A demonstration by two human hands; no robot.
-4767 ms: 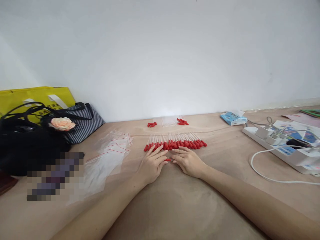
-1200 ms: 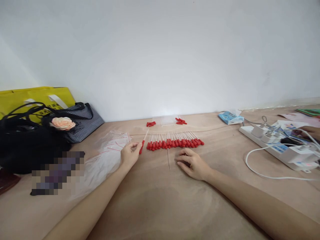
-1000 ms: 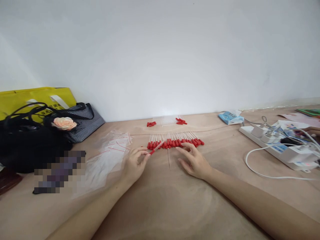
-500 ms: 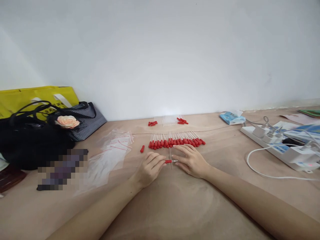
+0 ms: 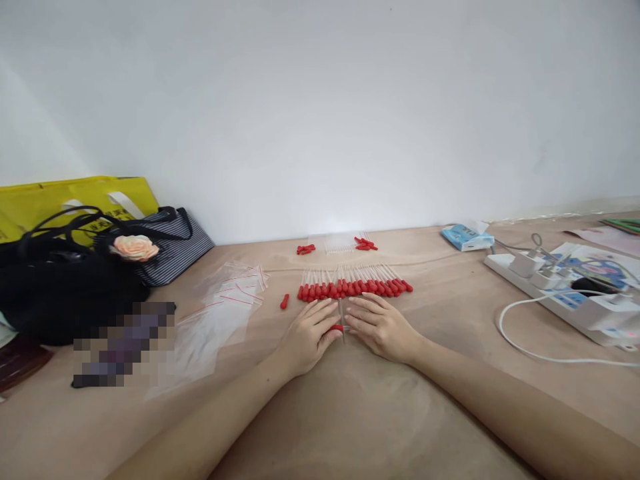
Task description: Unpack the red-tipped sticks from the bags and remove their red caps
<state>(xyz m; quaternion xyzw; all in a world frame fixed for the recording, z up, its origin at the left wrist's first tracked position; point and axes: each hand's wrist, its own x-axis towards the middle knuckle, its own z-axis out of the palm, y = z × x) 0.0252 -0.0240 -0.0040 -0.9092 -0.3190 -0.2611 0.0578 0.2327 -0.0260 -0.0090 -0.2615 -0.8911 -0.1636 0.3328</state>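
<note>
My left hand [image 5: 310,337] is closed around a red rubber dropper bulb [image 5: 337,327], whose end shows between thumb and fingers. Facing it, my right hand [image 5: 383,330] pinches the thin glass tube that meets the bulb; the fingers hide most of that tube. Another clear glass tube [image 5: 341,310] lies lengthwise on the table between the hands. Just beyond the fingertips is a row of droppers [image 5: 357,288], red bulbs toward me and pale tubes pointing away. A single loose red bulb [image 5: 285,301] rests left of the row.
Farther back sit two small piles of red bulbs [image 5: 306,249] flanking a clear bag of tubes [image 5: 340,243]. Clear zip bags [image 5: 220,320] spread at left, near black and striped bags [image 5: 173,243]. A tissue pack [image 5: 466,237] and a power strip [image 5: 560,293] with cables occupy the right.
My hands have drawn closer together, and less of the bulb and its tube shows between them. The left fingers have stretched forward. The row of droppers looks the same.
</note>
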